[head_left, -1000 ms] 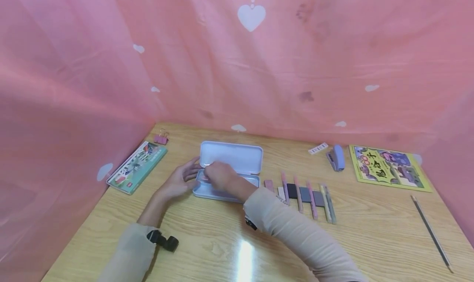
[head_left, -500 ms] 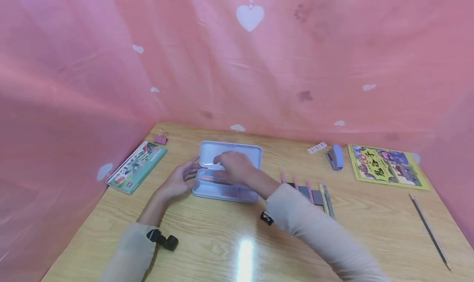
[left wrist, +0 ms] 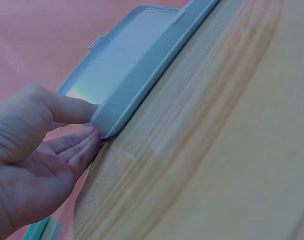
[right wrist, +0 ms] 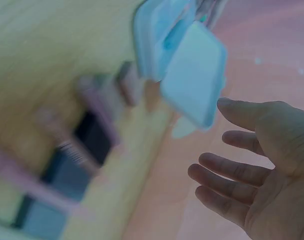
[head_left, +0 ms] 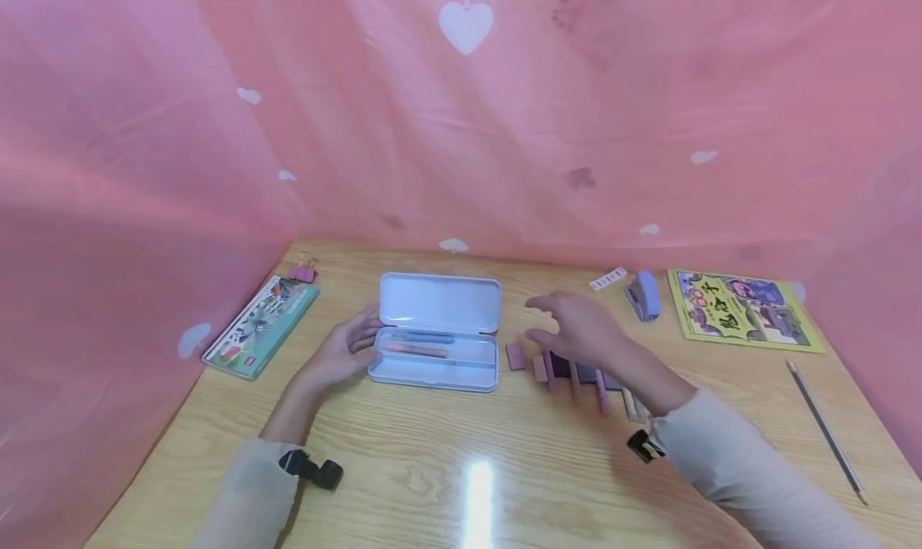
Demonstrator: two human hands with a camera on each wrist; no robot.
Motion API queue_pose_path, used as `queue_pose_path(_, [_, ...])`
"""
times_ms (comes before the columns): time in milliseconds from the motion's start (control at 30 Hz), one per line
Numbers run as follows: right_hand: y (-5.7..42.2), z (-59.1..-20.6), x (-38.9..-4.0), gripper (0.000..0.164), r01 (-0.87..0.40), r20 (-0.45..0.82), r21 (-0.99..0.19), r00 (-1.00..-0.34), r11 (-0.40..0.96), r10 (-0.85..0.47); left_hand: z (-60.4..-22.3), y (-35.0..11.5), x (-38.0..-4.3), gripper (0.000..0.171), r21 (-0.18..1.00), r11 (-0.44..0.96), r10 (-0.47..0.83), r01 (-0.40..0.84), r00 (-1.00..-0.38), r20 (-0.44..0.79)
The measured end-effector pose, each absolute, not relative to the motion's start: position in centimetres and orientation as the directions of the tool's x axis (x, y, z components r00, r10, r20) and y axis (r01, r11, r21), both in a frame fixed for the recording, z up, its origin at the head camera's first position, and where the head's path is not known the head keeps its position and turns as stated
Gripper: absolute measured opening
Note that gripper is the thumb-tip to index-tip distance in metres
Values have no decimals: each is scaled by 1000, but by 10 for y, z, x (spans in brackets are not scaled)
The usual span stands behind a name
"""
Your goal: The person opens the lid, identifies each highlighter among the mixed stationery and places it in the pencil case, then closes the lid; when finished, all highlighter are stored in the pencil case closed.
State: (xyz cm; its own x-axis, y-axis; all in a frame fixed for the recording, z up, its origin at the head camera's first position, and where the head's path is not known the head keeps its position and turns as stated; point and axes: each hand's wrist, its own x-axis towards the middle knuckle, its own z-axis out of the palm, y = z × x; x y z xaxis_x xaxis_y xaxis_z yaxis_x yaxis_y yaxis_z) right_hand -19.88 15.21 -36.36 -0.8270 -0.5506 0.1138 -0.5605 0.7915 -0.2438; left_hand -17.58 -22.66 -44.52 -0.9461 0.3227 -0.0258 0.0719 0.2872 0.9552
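Note:
A light-blue pencil case (head_left: 439,301) stands with its lid raised. Inside its back compartment lie an orange-pink pen (head_left: 425,350) and a bluish pen (head_left: 421,338). At the case's left end is my left hand (head_left: 340,357): thumb against the front corner, straight fingers along the side. In the left wrist view the thumb (left wrist: 74,109) meets the rim. My right hand (head_left: 587,325), fingers extended and holding nothing, hovers right of the case, above several pens (head_left: 602,393) laid across a row of small blocks, among them a black one (head_left: 559,365). The hand partly hides them.
A pink eraser-like block (head_left: 515,356) lies beside the case. Farther right are a purple stapler (head_left: 643,295), a yellow booklet (head_left: 745,310) and a pencil (head_left: 827,430). Left are a green box (head_left: 261,326) and a pink binder clip (head_left: 303,272). A pink curtain (head_left: 461,133) backs the table.
My right hand has pulled out of the pencil case and moved right over the pens. The pens inside the case now show. My left hand stays at the case's end.

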Motion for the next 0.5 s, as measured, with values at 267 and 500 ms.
queue_pose_path(267, [171, -396, -199, 39, -451, 67, -317, -888, 834, -454, -461, -235, -181, 80, 952, 296, 298, 74, -955, -18])
queue_pose_path(500, [168, -425, -207, 21, -328, 40, -338, -941, 882, -335, -466, -234, -183, 81, 956, 282, 306, 78, -952, -12])
